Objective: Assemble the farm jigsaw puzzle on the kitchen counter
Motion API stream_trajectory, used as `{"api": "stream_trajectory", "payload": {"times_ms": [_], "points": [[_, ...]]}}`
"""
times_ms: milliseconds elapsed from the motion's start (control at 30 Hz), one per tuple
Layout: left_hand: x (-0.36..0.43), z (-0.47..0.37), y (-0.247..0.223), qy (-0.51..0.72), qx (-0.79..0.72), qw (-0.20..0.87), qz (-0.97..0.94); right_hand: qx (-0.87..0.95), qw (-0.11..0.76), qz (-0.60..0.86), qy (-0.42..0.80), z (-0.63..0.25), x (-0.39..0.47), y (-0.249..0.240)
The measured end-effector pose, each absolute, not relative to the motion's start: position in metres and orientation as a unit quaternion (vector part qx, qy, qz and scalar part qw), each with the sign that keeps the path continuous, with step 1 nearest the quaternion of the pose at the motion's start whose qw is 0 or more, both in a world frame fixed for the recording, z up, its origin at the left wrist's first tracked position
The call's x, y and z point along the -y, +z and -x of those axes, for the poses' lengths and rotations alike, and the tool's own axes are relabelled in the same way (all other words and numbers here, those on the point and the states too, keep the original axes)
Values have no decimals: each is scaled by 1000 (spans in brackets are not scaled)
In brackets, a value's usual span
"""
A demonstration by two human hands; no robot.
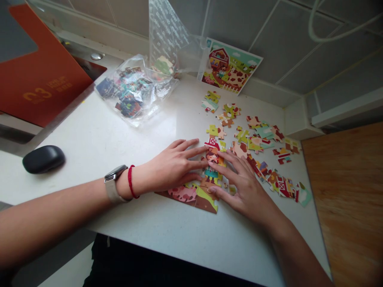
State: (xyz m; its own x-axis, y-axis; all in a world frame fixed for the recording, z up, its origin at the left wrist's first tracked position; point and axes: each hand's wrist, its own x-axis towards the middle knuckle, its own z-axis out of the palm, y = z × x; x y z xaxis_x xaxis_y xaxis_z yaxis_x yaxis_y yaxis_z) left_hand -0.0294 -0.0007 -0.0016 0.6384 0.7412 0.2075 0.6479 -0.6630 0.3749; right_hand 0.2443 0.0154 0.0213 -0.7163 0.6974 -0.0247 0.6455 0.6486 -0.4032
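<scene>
A partly joined jigsaw puzzle [206, 198] lies on the white table, showing a farmer figure, a pink pig and brown ground. My left hand [172, 165] rests flat over its left side, fingers spread, with fingertips on the farmer pieces and part of the puzzle hidden beneath. From the right, my right hand [243, 185] lies with fingers apart, its fingertips touching the right edge of the farmer pieces. Loose puzzle pieces [254, 141] are scattered beyond and to the right of my right hand. Neither hand grips a piece that I can make out.
A printed picture card [230, 67] of a farm leans against the tiled wall. Left of it stand a clear plastic bag [136, 89] of other pieces and an upright clear bag [164, 36]. A black mouse [44, 159] and an orange box [42, 67] are at the left.
</scene>
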Motion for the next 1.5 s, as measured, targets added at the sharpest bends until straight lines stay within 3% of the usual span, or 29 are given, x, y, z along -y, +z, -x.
{"api": "stream_trajectory", "payload": {"times_ms": [367, 600, 800, 1067, 1367, 1500], "points": [[-3, 32, 1, 166, -376, 146, -900, 893, 95, 393, 198, -240, -11, 16], [-3, 35, 5, 173, -371, 176, -895, 857, 247, 413, 182, -252, -26, 20], [4, 35, -5, 157, -344, 216, -900, 871, 165, 422, 192, -258, -28, 10], [5, 35, -4, 140, -346, 218, -902, 813, 263, 490, 174, -266, -40, 14], [-31, 52, -5, 295, -410, 179, -844, 796, 197, 551, 158, -285, -54, -4], [-36, 54, -9, 309, -409, 163, -843, 795, 209, 549, 154, -285, -54, -2]]}}
